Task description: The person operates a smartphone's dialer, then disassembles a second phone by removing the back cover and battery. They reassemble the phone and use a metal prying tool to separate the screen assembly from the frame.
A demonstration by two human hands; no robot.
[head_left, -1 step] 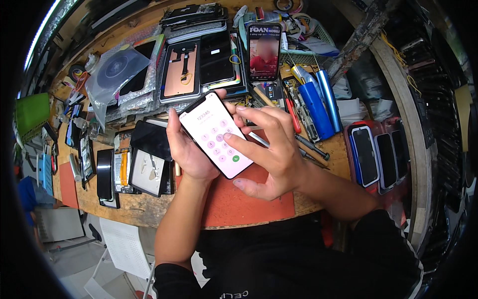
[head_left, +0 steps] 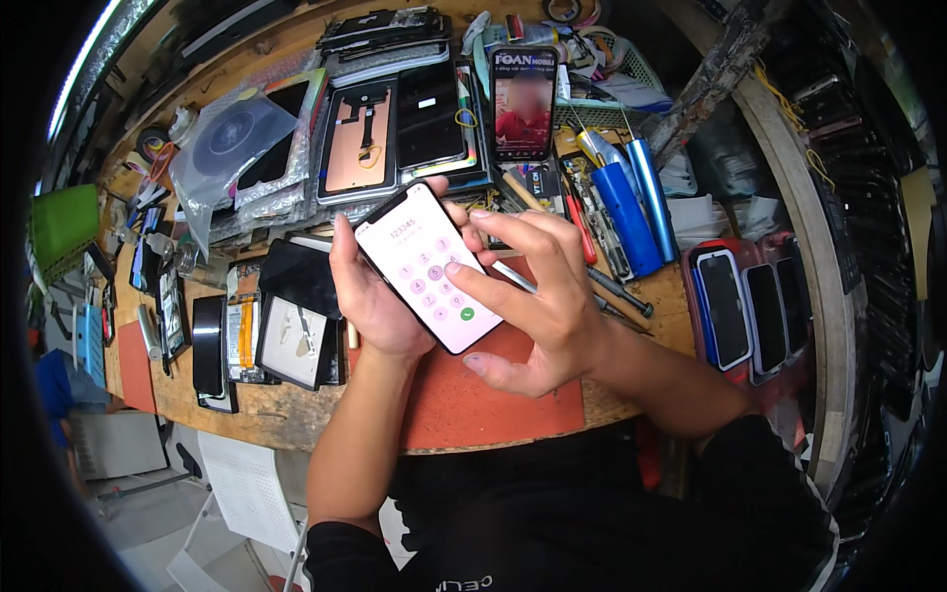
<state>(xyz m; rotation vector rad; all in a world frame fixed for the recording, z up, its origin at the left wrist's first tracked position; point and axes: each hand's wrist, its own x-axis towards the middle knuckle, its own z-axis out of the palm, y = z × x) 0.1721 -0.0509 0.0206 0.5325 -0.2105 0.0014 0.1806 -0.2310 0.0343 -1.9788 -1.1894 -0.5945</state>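
Note:
My left hand (head_left: 383,314) cradles a smartphone (head_left: 419,288), its fingers wrapped round the far side and its thumb along the left edge. A pale pink dial keypad with a green call button fills the lit screen. Over the phone's right side reaches my right hand (head_left: 543,301), holding nothing, with its fingers spread. Its index fingertip is at the middle of the keypad, touching or just above the glass. Below the phone lies a red-orange mat (head_left: 493,405) on the wooden bench.
A second phone (head_left: 524,104) stands upright behind, its screen lit. Stacked phone screens (head_left: 360,138) lie left of it. Blue cylinders (head_left: 624,219) and screwdrivers (head_left: 619,291) are to the right, before a red tray (head_left: 702,326) of phones. Opened phone parts (head_left: 247,340) lie at left.

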